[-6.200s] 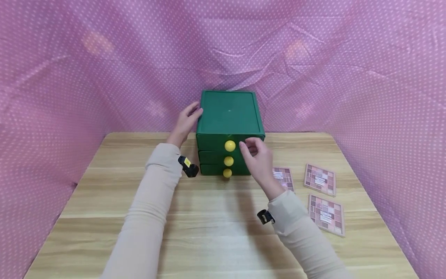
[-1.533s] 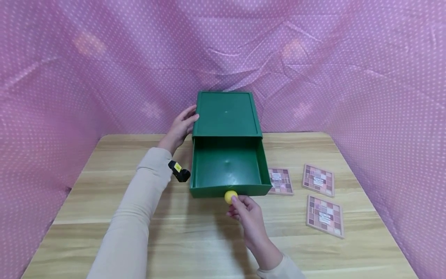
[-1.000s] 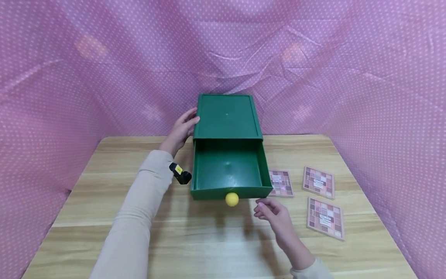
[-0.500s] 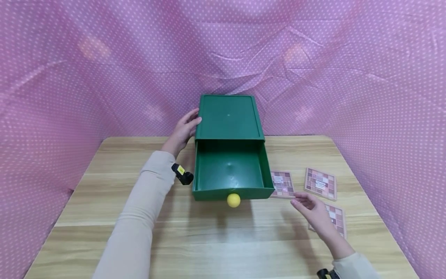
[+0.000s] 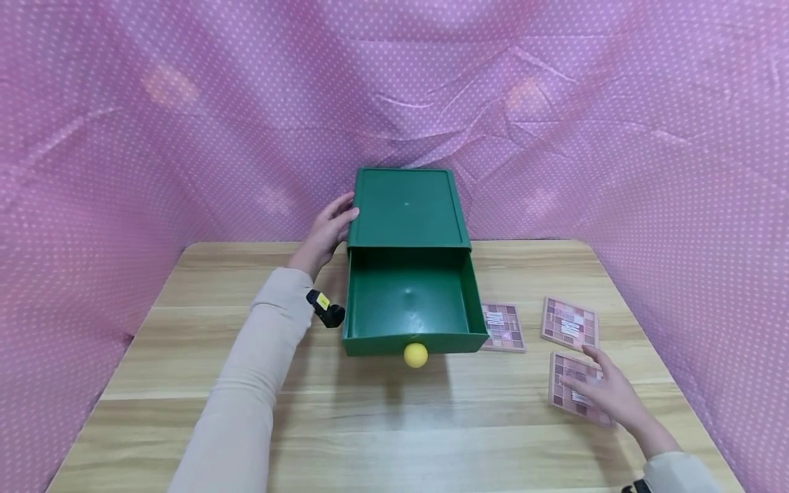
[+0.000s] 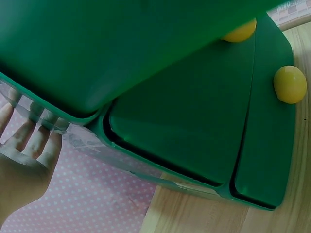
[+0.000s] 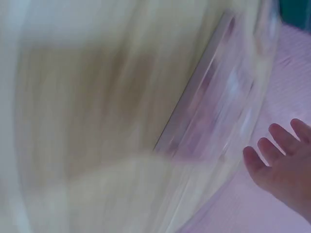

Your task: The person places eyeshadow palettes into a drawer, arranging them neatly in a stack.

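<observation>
A green drawer cabinet (image 5: 409, 205) stands at the back of the table, its top drawer (image 5: 376, 345) pulled out with nothing inside. That drawer has a round yellow knob (image 5: 416, 355). My left hand (image 5: 324, 234) rests on the cabinet's left side, fingers extended along the clear wall in the left wrist view. At the right, my right hand (image 5: 610, 394) is over the nearest eyeshadow palette (image 5: 564, 390), thumb and fingers spread, holding nothing. The right wrist view is blurred, with the palette (image 7: 214, 102) beside the hand (image 7: 286, 165).
Another eyeshadow palette (image 5: 570, 322) lies just behind the nearest one. A third palette (image 5: 504, 329) is partly hidden by the drawer's right side. Two lower drawers, closed, show a yellow knob (image 6: 290, 84) in the left wrist view. Pink dotted cloth (image 5: 259, 137) surrounds the wooden table (image 5: 197, 329).
The top drawer was pulled out by its knob with my right hand, which then let go and moved right to the nearest palette. My left hand came against the cabinet's side and stayed there.
</observation>
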`<state>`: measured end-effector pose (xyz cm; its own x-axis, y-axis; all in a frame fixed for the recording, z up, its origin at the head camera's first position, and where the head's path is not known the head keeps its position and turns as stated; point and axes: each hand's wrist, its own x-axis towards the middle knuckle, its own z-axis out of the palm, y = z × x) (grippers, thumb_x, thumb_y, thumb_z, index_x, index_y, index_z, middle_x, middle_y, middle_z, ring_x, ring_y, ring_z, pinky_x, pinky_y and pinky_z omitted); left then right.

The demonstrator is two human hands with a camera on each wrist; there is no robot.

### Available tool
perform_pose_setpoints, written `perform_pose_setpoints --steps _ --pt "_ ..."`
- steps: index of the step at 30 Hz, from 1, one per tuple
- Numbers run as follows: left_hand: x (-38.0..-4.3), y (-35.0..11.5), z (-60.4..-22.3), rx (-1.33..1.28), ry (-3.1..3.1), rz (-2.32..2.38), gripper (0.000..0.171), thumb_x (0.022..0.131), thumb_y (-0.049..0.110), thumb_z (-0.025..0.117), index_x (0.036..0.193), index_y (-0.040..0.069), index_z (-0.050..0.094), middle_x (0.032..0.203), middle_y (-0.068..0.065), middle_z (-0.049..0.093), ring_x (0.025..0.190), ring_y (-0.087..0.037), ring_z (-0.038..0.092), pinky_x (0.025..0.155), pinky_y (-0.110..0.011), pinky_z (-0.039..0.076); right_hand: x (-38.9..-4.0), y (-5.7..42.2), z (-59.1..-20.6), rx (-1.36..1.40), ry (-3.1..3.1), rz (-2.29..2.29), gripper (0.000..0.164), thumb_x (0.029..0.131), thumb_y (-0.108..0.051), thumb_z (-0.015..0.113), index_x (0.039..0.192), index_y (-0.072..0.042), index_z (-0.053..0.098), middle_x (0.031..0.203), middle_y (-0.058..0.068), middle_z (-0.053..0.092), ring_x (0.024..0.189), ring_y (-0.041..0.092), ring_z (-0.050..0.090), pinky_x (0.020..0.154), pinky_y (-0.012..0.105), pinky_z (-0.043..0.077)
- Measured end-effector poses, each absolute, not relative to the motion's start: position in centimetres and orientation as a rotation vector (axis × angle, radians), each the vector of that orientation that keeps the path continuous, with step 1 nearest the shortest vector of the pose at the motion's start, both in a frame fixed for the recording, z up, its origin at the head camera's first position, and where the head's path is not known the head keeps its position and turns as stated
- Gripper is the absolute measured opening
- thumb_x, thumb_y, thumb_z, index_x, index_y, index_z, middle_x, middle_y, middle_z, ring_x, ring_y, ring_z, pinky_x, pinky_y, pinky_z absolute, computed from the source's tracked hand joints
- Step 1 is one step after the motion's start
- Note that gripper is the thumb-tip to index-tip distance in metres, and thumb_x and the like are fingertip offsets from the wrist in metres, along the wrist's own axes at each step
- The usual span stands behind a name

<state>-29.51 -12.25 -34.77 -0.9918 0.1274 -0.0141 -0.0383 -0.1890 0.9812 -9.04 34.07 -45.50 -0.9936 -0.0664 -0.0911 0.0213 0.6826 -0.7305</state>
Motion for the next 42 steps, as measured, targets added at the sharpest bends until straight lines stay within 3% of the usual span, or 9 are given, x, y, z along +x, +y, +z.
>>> perform_pose_setpoints --steps 3,9,13,21,26,28,31,42 --pt "-29.5 -12.2 -34.8 0.111 1.939 2.331 0.050 0.086 0.019 0.054 0.132 0.016 0.036 0.135 -0.003 0.031 0.116 -0.018 0.036 0.090 -0.034 0.035 -9.1 35.2 -46.2 -0.107 2.803 -1.120 0.089 0.071 -0.022 0.070 0.130 0.013 0.013 0.122 0.041 0.022 0.106 0.056 0.025 0.078 0.066 0.025" --pt "-29.6 -12.2 -34.8 0.112 1.943 2.333 0.050 0.086 0.019 0.054 0.132 0.015 0.035 0.135 -0.003 0.031 0.116 -0.017 0.036 0.090 -0.034 0.035 -9.4 36.6 -48.1 -0.221 2.893 -1.042 0.095 0.057 -0.023 0.079 0.125 0.013 0.023 0.109 0.036 0.040 0.096 0.045 0.038 0.077 0.058 0.032" --pt "-29.6 -12.2 -34.9 0.119 1.944 2.333 0.051 0.086 0.019 0.054 0.133 0.015 0.034 0.135 -0.003 0.030 0.117 -0.017 0.035 0.091 -0.033 0.035 -9.4 37.1 -48.9 -0.225 2.871 -1.037 0.099 0.058 -0.024 0.079 0.126 0.015 0.019 0.108 0.035 0.039 0.097 0.042 0.035 0.079 0.058 0.028" --pt "-29.5 -12.2 -34.9 0.110 1.965 2.322 0.050 0.086 0.020 0.054 0.132 0.016 0.036 0.134 -0.002 0.032 0.118 -0.016 0.034 0.091 -0.033 0.035 -9.0 37.7 -49.5 -0.223 2.883 -1.004 0.089 0.058 -0.025 0.079 0.115 0.018 0.026 0.101 0.028 0.039 0.092 0.037 0.038 0.080 0.053 0.030" --pt "-29.4 -12.1 -34.8 0.095 1.961 2.326 0.050 0.086 0.020 0.055 0.132 0.016 0.036 0.134 -0.002 0.032 0.117 -0.016 0.034 0.091 -0.034 0.035 -8.3 38.0 -49.6 -0.246 2.832 -1.013 0.106 0.056 -0.023 0.080 0.123 0.022 0.011 0.119 0.044 0.018 0.108 0.055 0.022 0.089 0.061 0.014" --pt "-29.3 -12.1 -34.8 0.089 1.960 2.323 0.050 0.086 0.020 0.055 0.132 0.017 0.036 0.134 -0.002 0.032 0.117 -0.016 0.035 0.091 -0.034 0.035 -7.9 38.1 -49.7 -0.246 2.816 -0.988 0.114 0.056 -0.025 0.080 0.123 0.024 0.001 0.122 0.048 0.003 0.109 0.060 0.008 0.088 0.063 0.007" --pt "-29.3 -12.1 -34.8 0.078 1.960 2.326 0.050 0.086 0.020 0.055 0.132 0.017 0.036 0.134 -0.001 0.032 0.117 -0.016 0.035 0.090 -0.033 0.035 -7.4 38.2 -49.9 -0.248 2.819 -0.955 0.121 0.053 -0.029 0.081 0.124 0.023 -0.002 0.123 0.046 0.002 0.110 0.059 0.007 0.088 0.063 0.007" --pt "-29.3 -12.0 -34.8 0.063 1.922 2.357 0.050 0.086 0.018 0.054 0.132 0.015 0.035 0.134 -0.002 0.032 0.115 -0.016 0.038 0.089 -0.031 0.037 -6.3 38.0 -50.1 -0.178 2.926 -0.834 0.114 0.049 -0.034 0.081 0.121 0.024 0.013 0.116 0.041 0.024 0.101 0.053 0.029 0.082 0.061 0.025"
